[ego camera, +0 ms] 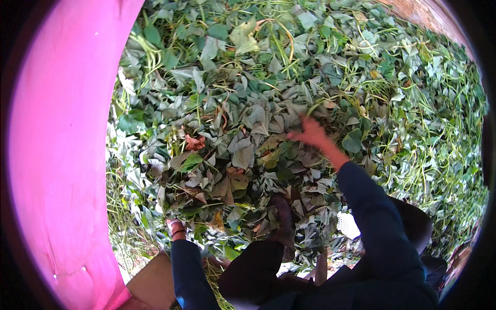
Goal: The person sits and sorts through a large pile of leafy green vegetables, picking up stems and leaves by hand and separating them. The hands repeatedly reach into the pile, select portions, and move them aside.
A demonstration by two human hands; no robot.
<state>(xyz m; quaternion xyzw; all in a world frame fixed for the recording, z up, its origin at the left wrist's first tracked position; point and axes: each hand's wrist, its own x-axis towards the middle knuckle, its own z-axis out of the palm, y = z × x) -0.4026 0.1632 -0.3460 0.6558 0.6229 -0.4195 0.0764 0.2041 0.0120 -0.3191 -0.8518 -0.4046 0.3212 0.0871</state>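
Observation:
A deep heap of cut leafy vines (240, 116) lies before me, with broad green leaves, pale stems and some yellowed or brown leaves. My right hand (313, 133) reaches over the middle of it, slightly blurred. Its thumb is spread from the fingers, and the fingertips are close to a pale green stem (317, 105); no grip on it is visible. At the heap's near left edge is my left hand (175, 224), with a dark band at the wrist. Leaves cover most of its fingers, so what it holds cannot be made out.
A bright pink sheet (66, 135) rises along the left side. Near my left forearm is a flat brown board-like piece (153, 281). A dark boot (283, 224) stands among the leaves in front of my body. A pale brown surface (422, 15) borders the heap at far right.

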